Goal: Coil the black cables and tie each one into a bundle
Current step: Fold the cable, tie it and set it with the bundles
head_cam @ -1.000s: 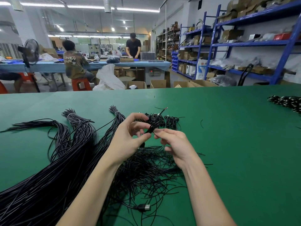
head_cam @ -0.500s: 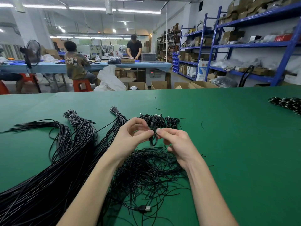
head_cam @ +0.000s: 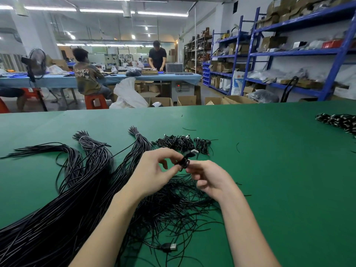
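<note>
A small coiled cable (head_cam: 184,162) is held above the green table (head_cam: 269,170), between the two hands. It is pinched by the thumb and forefinger of the left hand (head_cam: 154,170) on one side and by the fingertips of the right hand (head_cam: 210,179) on the other. The remaining fingers of both hands are loosely curled. A silver connector (head_cam: 193,151) projects from the top of the coil, just beyond the right fingertips.

Task progress is judged as partial. A cluster of finished bundles (head_cam: 183,142) is laid just beyond the hands. A further heap (head_cam: 339,121) is seen well to the right of the right hand; whether it consists of tied bundles cannot be told. A large supply of long black cables (head_cam: 57,209) is spread to the left of the left hand, and a loose tangle of thin black wires (head_cam: 173,205) lies beneath both wrists. A single USB plug (head_cam: 169,247) rests near the left forearm. Most of the stock therefore remains to be processed.

Compared with the frame half a second earlier, the coil is held tighter and more compact, and the connector, then not distinguishable, is now exposed above the coil. The hands are kept in nearly the same position. The current step is judged to be the tying-off of this one coil.
</note>
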Tool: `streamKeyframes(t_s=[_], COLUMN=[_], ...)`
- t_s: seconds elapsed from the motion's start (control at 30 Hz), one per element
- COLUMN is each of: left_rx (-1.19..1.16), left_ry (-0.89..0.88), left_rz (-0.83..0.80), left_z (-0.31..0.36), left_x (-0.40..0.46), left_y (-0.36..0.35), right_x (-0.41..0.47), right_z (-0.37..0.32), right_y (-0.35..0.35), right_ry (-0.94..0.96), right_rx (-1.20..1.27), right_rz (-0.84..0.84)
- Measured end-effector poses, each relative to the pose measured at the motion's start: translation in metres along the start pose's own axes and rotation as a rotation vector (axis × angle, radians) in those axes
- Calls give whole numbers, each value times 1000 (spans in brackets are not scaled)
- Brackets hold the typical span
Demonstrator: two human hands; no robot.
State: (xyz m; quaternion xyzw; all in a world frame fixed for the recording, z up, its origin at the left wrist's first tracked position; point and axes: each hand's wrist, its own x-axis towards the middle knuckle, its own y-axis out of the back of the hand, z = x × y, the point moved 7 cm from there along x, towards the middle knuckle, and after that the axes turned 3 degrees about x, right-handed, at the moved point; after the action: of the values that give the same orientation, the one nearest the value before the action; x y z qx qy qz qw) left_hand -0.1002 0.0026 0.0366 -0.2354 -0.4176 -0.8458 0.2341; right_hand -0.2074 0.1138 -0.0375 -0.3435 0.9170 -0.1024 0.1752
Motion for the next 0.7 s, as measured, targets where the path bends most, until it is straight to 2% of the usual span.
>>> streamKeyframes(t_s=[0.03,0.1,0.17,0.23,0.33,0.43,0.53,0.7], left_rx=[-8,-187,-510,-816,-1038,-1206,-1396,-1484], left_ry=[27,227,519,691,787,893,932,930], left_rz=[-24,-83,-105,-164,-254,-272,-335,-411], left_z=[-3,-18,-36,-41,-37,-31,-22,-10], left_x=[0,-1,-7,-13,-19,-24,-26,-27], left_y=[-2,-7,-11,-20,-27,-32,-38,-42], right_x=[0,-4,-8,-13,-19,-24,-27,-31], right_z=[-2,-12,-21,-25,-24,-22,-25,-29], right_y=[2,3,2,1,-3,-8,-11,-13], right_ry=[30,142,240,288,317,312,334,359], right_rx=[-95,-326,-337,-255,-193,-128,-90,-60], right_rz=[7,21,-45,-159,-252,-309,-330,-313])
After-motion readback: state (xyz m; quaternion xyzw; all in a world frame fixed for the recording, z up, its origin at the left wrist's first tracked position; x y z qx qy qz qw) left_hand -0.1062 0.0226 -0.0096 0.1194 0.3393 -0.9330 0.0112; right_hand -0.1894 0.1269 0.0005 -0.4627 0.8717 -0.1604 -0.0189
